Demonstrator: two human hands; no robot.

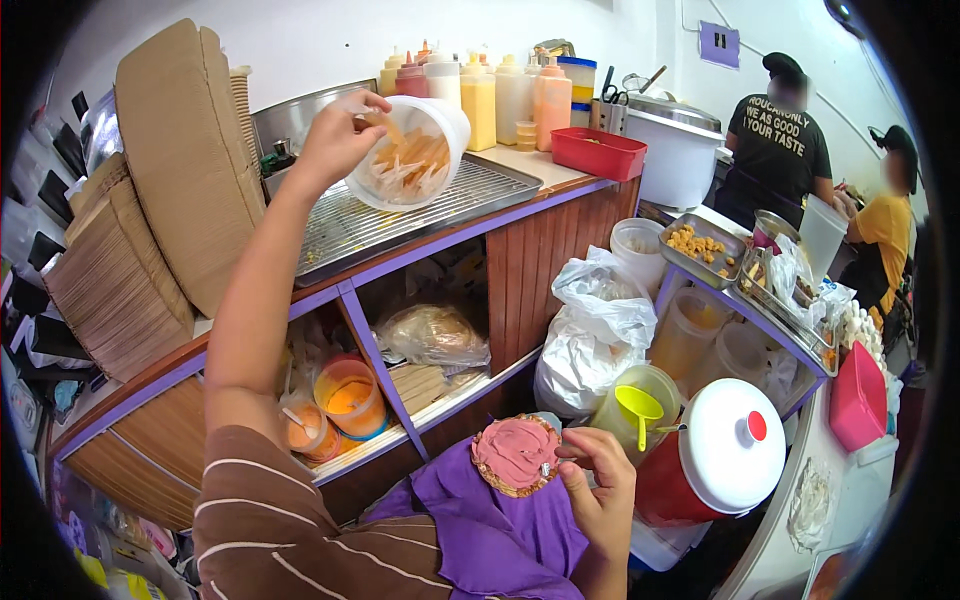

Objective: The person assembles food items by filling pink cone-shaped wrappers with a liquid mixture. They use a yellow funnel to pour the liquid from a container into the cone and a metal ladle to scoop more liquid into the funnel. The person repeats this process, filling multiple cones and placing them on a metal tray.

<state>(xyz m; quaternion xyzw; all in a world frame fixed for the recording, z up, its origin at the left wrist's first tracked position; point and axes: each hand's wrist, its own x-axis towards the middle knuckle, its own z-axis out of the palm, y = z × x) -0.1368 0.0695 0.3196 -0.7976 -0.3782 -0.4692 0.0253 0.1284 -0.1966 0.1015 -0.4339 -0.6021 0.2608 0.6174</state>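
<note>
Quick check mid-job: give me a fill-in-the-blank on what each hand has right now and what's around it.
1. The left hand tilts a white tub over the metal ____.
2. The right hand holds a waffle disc spread with ____ cream.
3. The lime scoop sits in a tub beside the jug lid, whose knob is ____.
4. The squeeze bottles stand left of a ____ tray.

Missing words: tray; pink; red; red

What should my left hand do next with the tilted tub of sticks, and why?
Probably draw one stick out with the fingers. The left hand grips the rim of the tilted white tub, fingertips already inside among the sticks, while the right hand holds the pink-topped waffle below.
</note>
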